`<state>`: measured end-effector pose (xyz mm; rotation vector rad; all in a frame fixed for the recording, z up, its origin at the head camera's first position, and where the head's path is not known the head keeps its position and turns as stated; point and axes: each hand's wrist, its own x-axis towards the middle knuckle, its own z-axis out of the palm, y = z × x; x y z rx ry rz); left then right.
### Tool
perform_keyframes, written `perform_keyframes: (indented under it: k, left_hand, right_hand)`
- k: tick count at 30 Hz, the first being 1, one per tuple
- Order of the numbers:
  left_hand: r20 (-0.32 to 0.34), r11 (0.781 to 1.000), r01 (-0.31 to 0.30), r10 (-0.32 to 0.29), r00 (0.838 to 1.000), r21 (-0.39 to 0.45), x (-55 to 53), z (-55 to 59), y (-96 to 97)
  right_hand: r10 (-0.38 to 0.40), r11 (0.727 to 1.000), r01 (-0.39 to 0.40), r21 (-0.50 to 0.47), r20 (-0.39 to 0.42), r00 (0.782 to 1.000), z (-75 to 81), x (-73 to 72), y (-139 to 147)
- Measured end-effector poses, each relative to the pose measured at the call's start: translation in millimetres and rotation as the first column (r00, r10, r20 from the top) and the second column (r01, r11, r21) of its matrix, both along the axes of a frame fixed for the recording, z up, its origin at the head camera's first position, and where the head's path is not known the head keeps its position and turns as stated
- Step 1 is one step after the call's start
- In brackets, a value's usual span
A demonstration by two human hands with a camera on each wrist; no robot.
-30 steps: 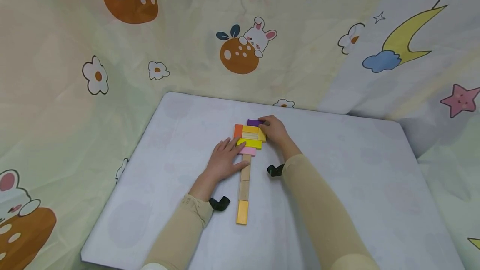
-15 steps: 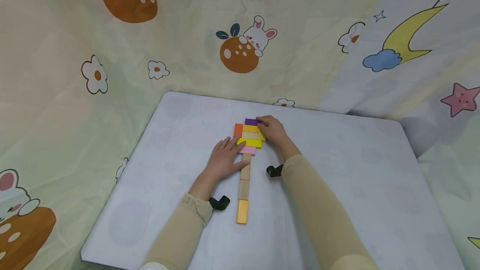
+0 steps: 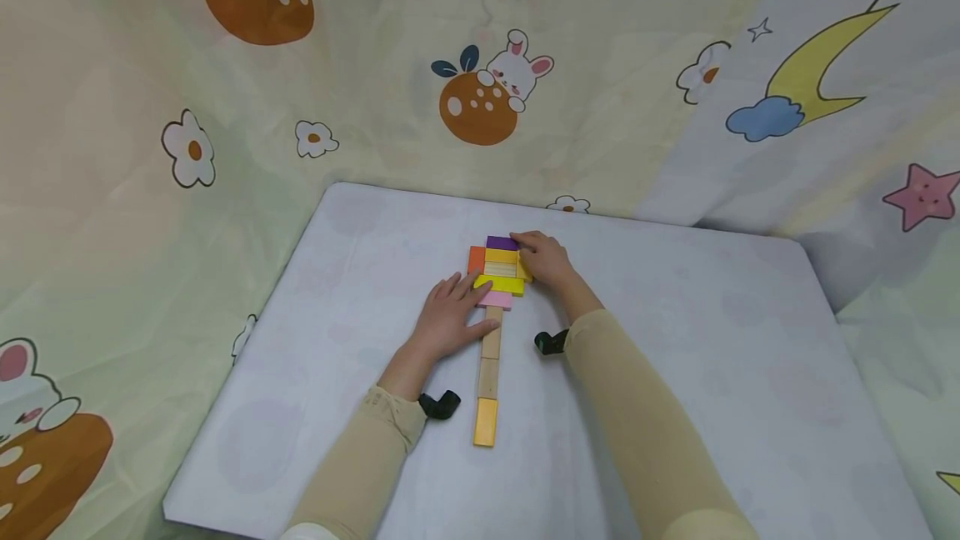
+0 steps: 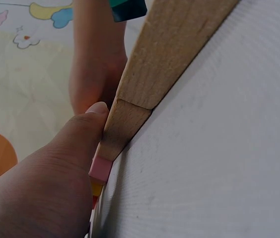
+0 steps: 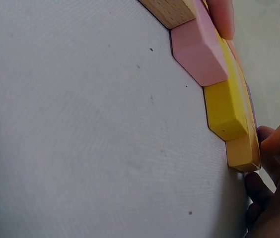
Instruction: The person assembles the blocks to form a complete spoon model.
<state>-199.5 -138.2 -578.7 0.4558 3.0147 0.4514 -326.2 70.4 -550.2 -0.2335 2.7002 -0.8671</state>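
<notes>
Flat wooden blocks form a tall shape on the table. My left hand [image 3: 450,319] lies spread over its left side, fingers at the bright yellow block [image 3: 508,284] and pink block [image 3: 496,300], thumb on a plain wood block [image 3: 491,345]. At the far end my right hand [image 3: 550,261] holds the right end of a purple block [image 3: 501,243] with curled fingers. That block sits against the golden yellow block [image 3: 500,256]. An orange-red block [image 3: 476,259] stands on the left. In the right wrist view, fingers [image 5: 277,139] are beside a light orange block [image 5: 243,152].
The stem runs toward me, ending in a yellow-orange block [image 3: 485,423]. Both wrists carry dark camera mounts, the left mount [image 3: 439,406] close to the stem. A white table [image 3: 712,373] lies under everything, with a printed cloth [image 3: 375,48] behind its far edge.
The purple block has slid left along the top of the shape, now lining up over the golden yellow block. My right fingers have shifted slightly left with it. My left hand has stayed put.
</notes>
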Motion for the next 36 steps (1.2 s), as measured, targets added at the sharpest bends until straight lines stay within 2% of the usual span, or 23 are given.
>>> perform_keyframes:
  k: [5, 9, 12, 15, 18, 22, 27, 31, 33, 36]
  left_hand:
    - [0.004, 1.000, 0.007, -0.007, 1.000, 0.008, -0.1, 1.2, 2.0]
    - [0.016, 1.000, 0.020, -0.021, 1.000, 0.008, -0.7, 1.1, 4.3]
    - [0.018, 1.000, 0.028, -0.028, 0.999, 0.007, -0.2, 0.7, 5.6]
    - [0.015, 1.000, 0.027, -0.027, 1.000, 0.000, 0.8, 0.4, 5.8]
    - [0.013, 1.000, 0.025, -0.025, 1.000, 0.003, 1.1, -0.8, 5.7]
    - [0.008, 1.000, 0.025, -0.025, 1.000, 0.011, 0.8, -3.9, 4.2]
    - [0.031, 0.999, 0.006, -0.008, 0.999, 0.045, 2.2, -5.9, -1.5]
    - [0.089, 0.994, -0.038, 0.029, 0.996, 0.100, 8.5, 3.3, -8.3]
    - [0.114, 0.993, -0.064, 0.053, 0.992, 0.094, 13.3, 12.5, -11.6]
    - [0.128, 0.995, -0.091, 0.086, 0.988, 0.037, 22.5, 27.0, -16.2]
  right_hand:
    - [0.012, 1.000, -0.012, 0.002, -0.027, 1.000, -1.1, 2.3, 4]
    - [-0.009, 1.000, 0.009, -0.025, -0.015, 1.000, -2.0, 7.0, 11]
    - [-0.050, 0.997, 0.050, -0.064, 0.003, 0.999, -3.8, 13.7, 18]
    - [-0.066, 0.994, 0.064, -0.086, -0.022, 0.998, -4.3, 23.4, 25]
    - [-0.054, 0.997, 0.049, -0.062, -0.080, 0.995, 0.5, 37.9, 32]
    - [-0.020, 1.000, 0.024, 0.017, -0.178, 0.984, 11.4, 62.0, 45]
    - [0.032, 0.990, 0.015, 0.142, -0.328, 0.944, 22.0, 94.6, 63]
    - [0.055, 0.976, 0.035, 0.217, -0.396, 0.917, 26.5, 121.4, 78]
    - [0.055, 0.969, 0.049, 0.242, -0.404, 0.913, 28.3, 133.7, 85]
    - [0.035, 0.960, 0.079, 0.268, -0.395, 0.918, 29.3, 148.8, 93]
